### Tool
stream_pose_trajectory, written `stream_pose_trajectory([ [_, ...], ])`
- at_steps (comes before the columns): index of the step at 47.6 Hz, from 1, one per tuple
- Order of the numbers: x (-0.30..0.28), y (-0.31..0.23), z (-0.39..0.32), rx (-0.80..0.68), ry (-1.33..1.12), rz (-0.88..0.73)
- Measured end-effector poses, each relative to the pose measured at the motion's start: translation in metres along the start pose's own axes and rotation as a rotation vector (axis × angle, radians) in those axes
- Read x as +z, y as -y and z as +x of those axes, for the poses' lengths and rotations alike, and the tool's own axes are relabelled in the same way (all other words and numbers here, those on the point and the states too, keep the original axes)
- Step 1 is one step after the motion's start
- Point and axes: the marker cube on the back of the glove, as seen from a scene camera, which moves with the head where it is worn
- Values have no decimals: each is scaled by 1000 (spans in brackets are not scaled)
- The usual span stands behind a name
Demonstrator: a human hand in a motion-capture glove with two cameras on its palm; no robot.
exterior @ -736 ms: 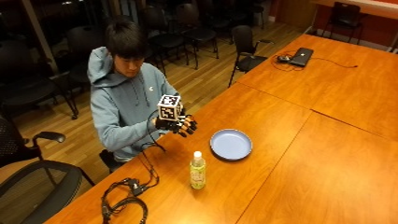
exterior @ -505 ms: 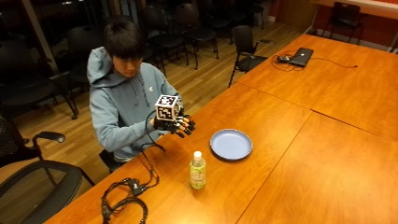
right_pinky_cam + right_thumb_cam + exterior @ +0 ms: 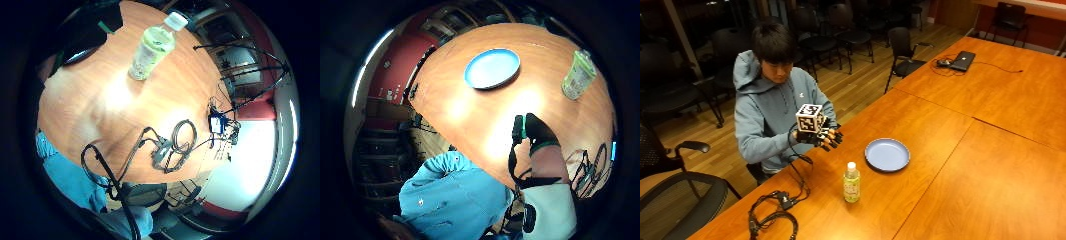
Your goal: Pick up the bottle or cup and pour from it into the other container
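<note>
The bottle (image 3: pixel 852 182) stands upright on the wooden table (image 3: pixel 986 165), white cap on, pale yellow-green liquid inside, near the table's front edge and untouched. Just beyond it and a little to the right lies the blue plate (image 3: pixel 887 154), flat and empty as far as I can see, apart from the bottle. That plate is my guess for where the pour goes.

Now the gloved right hand (image 3: pixel 823 137): I see it held up in the air in front of the person's chest, to the left of the bottle and well apart from it. It has hold of nothing. The fingers look loosely spread and hanging forward, relaxed rather than curled tight. The little finger side palm view shows the bottle out ahead on the wood, which tells me the palm faces roughly toward it.

What has changed? Very little. Against the outside pictures from a moment ago, the hand sits in almost the same spot above the table edge, perhaps lowered a touch. Bottle and plate have not moved at all.

So I read this as the very start: the reach has not begun in earnest, and nothing is picked up. Next I expect the hand must travel right and down to close round the bottle's body. The cap looks to be on, which matters before any pouring.
</note>
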Motion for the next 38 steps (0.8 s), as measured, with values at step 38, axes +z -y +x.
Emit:
stream_pose_trajectory([
  [38, 55, -48, 197, 211, 656, 316],
])
